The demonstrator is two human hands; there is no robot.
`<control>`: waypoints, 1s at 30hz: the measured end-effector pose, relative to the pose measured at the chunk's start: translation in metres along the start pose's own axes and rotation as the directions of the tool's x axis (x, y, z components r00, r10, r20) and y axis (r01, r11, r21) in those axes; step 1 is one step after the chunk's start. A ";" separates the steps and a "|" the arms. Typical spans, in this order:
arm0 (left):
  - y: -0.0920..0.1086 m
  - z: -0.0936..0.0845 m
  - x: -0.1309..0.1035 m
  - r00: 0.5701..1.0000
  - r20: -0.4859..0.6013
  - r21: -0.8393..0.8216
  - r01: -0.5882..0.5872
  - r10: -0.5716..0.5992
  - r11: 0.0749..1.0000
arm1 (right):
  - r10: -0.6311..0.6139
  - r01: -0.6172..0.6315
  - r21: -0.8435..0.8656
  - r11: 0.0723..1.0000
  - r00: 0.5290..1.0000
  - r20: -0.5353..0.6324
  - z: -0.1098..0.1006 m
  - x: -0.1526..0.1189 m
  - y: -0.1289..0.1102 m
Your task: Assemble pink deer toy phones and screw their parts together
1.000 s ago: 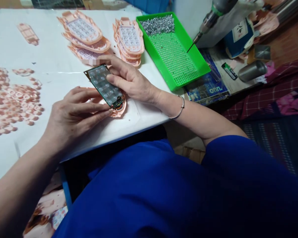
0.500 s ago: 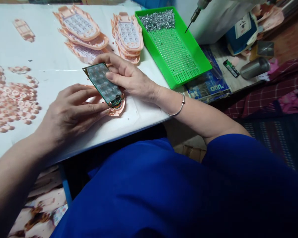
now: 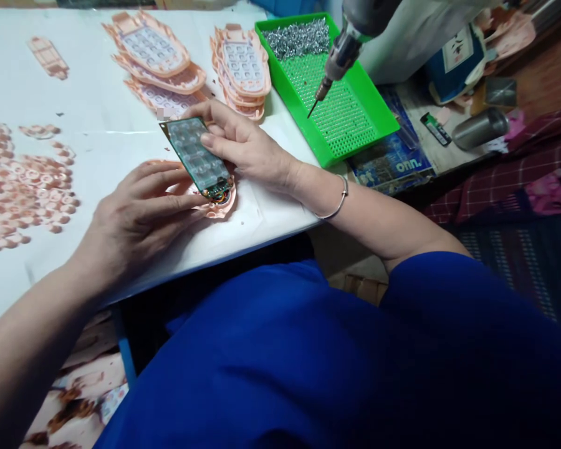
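My right hand [image 3: 245, 143] pinches a green circuit board [image 3: 199, 156] by its right edge, thumb on top of the clear keypad sheet that covers its face. The board is tilted above a pink plastic shell [image 3: 227, 209] on the table, with thin coloured wires [image 3: 222, 196] at the board's lower end. My left hand [image 3: 131, 215] is closed around the shell's left side, its fingertips by the board's lower edge. Most of the shell is hidden by the board and my fingers.
An electric screwdriver [image 3: 339, 59] hangs over a green basket [image 3: 327, 156] that holds many screws [image 3: 297, 37]. Stacked pink shells with keypads [image 3: 154, 47] stand at the back, another stack [image 3: 243, 62] beside them. Small pink parts [image 3: 37, 187] lie at left, near a pink cover [image 3: 49, 57].
The hanging screwdriver has swung down and left, further over the basket. The circuit board has shifted slightly, showing more of the wires below it. Both hands keep nearly the same place.
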State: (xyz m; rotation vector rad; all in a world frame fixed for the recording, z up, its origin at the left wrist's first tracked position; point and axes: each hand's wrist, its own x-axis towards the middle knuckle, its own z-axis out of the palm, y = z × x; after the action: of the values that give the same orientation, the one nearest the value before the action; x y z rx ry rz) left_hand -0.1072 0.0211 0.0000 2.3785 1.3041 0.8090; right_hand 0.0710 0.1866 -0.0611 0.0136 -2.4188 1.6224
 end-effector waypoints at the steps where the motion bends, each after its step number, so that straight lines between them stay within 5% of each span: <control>1: 0.001 0.000 0.000 1.000 0.004 -0.008 0.016 -0.016 1.000 | 0.012 -0.012 -0.006 1.000 1.000 -0.011 0.001 -0.001 -0.003; 6: 0.003 0.000 0.001 1.000 0.001 -0.016 0.026 -0.026 1.000 | 0.072 -0.075 -0.051 0.996 0.996 -0.053 0.001 -0.004 -0.010; 13: -0.002 0.004 -0.002 0.998 -0.039 0.048 -0.045 0.047 0.998 | 0.019 -0.016 -0.015 1.000 0.958 0.287 -0.021 0.005 0.011; 21: -0.007 0.011 0.000 0.985 -0.094 0.125 -0.134 0.147 0.983 | 0.018 -0.019 0.004 1.000 0.988 0.152 0.007 -0.001 -0.003; 30: -0.005 0.009 -0.001 0.997 -0.066 0.087 -0.041 0.047 0.995 | -0.043 0.028 0.098 0.995 0.987 0.157 0.012 0.006 0.004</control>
State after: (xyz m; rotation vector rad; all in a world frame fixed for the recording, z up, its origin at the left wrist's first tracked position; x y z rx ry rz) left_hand -0.1054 0.0230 -0.0094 2.4745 1.3429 0.8698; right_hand 0.0623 0.1779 -0.0675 0.2084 -2.4365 1.7823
